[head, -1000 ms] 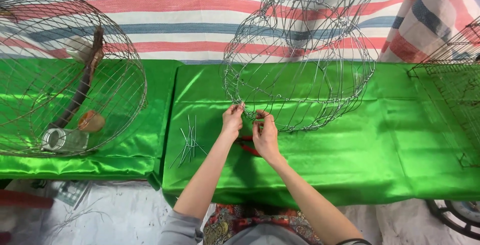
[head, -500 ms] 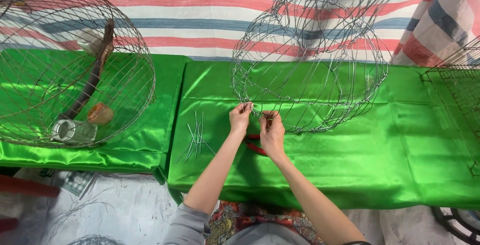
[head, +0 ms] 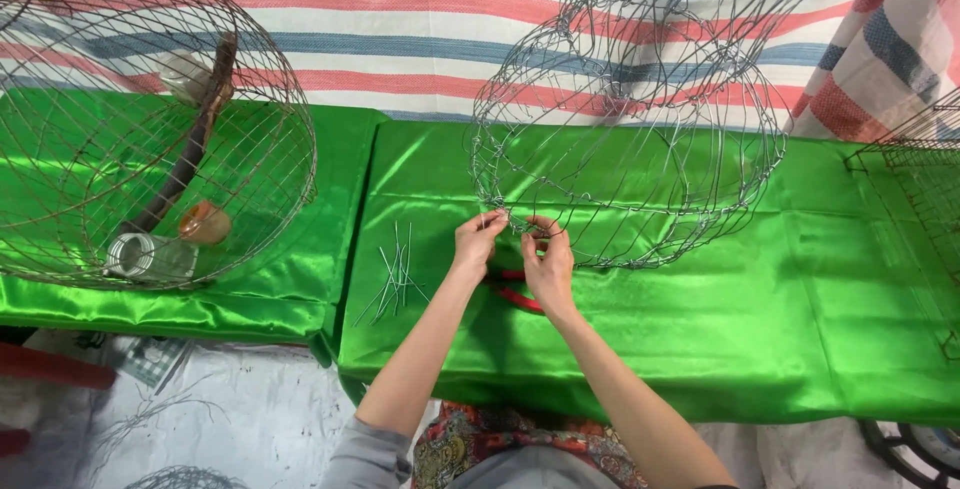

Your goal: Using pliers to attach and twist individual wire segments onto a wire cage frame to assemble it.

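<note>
Unfinished wire cage frame (head: 630,149) lies on its side on the green satin-covered table (head: 760,339), toward the table's far edge, open rim facing the person. Both hands at the frame's near lower rim. Left hand (head: 478,241) fingers pressed together, pinching a rim wire. Right hand (head: 547,261) just beside it, fingertips curled and pinching the same rim stretch; whether a loose tie wire is held, cannot tell. Red-handled pliers (head: 515,294) on the cloth, partly under the right hand. Bundle of short straight wires (head: 395,274) near the table's left edge. Second green table (head: 290,299) to the left carries a finished round wire cage (head: 150,119) with a dark perch (head: 185,154), metal cup (head: 150,257), brown cup (head: 204,221) inside. Striped tarp (head: 400,19) behind.
</note>
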